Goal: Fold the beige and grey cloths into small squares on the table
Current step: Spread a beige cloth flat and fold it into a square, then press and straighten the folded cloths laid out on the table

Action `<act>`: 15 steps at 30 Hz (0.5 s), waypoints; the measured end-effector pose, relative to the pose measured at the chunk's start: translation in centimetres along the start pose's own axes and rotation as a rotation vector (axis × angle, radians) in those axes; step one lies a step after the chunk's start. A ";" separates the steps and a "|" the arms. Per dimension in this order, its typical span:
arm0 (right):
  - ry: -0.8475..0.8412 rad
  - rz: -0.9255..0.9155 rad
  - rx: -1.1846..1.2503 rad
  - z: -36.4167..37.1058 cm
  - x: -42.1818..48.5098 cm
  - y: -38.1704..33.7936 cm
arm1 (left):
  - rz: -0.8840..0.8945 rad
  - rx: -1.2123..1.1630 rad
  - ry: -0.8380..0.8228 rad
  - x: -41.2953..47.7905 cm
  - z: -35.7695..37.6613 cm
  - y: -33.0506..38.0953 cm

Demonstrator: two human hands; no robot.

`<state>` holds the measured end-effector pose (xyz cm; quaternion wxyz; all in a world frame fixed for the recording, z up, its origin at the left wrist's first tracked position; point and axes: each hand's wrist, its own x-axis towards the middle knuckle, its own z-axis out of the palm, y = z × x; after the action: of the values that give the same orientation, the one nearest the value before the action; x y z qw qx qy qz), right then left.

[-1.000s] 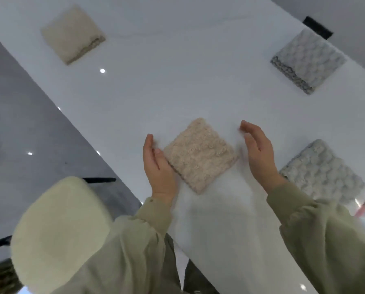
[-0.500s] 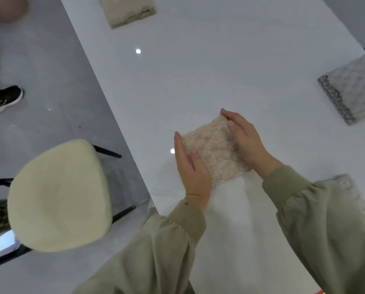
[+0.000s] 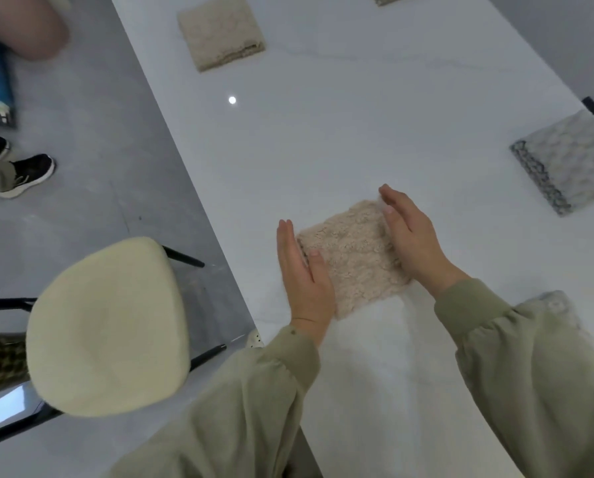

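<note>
Near the table's [image 3: 323,132] left edge, your left hand [image 3: 302,270] stands on its side with fingers straight. It presses against the left side of the folded beige cloth [image 3: 352,260], thumb on top, grip released. The cloth lies flat between both hands. Your right hand [image 3: 413,238] rests along the cloth's right side, fingers straight, grip likewise released. A folded grey cloth [image 3: 571,160] sits at the right edge.

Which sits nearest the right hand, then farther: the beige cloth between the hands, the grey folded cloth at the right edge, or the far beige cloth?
1. beige cloth between the hands, touching the right hand.
2. grey folded cloth, off to the right.
3. far beige cloth, ahead to the left.
</note>
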<state>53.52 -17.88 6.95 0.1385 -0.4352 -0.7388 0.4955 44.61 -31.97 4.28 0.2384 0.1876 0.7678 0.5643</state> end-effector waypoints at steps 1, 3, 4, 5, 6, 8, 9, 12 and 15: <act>0.003 -0.015 -0.072 -0.3 -0.2 -0.3 | 0.070 0.109 -0.034 0.6 -0.7 0.1; 0.014 -0.075 -0.261 -0.6 -0.4 -1.0 | 0.231 0.368 -0.151 2.1 -2.1 0.5; 0.024 -0.114 -0.358 -0.6 -0.4 -1.4 | 0.305 0.499 -0.216 3.0 -2.8 0.8; 0.035 -0.148 -0.453 -0.5 -0.5 -1.8 | 0.377 0.626 -0.272 3.9 -3.4 1.1; 0.046 -0.169 -0.549 -0.4 -0.5 -2.2 | 0.452 0.745 -0.312 4.8 -4.0 1.4; 0.071 -0.181 -0.720 0.1 -0.5 -3.2 | 0.596 0.935 -0.363 6.8 -5.2 2.0; 0.082 -0.174 -0.772 0.4 -0.5 -3.7 | 0.654 1.008 -0.390 7.9 -5.8 2.3; 0.110 -0.121 -0.826 1.9 0.3 -5.3 | 0.794 1.185 -0.456 11.4 -6.9 3.3; 0.167 -0.052 -0.833 4.2 2.4 -7.0 | 0.870 1.266 -0.511 15.9 -7.7 4.8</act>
<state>45.94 -19.47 10.40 0.0228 -0.4737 -0.8729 0.1142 27.32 -27.66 8.36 0.0142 0.6921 0.7217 0.0046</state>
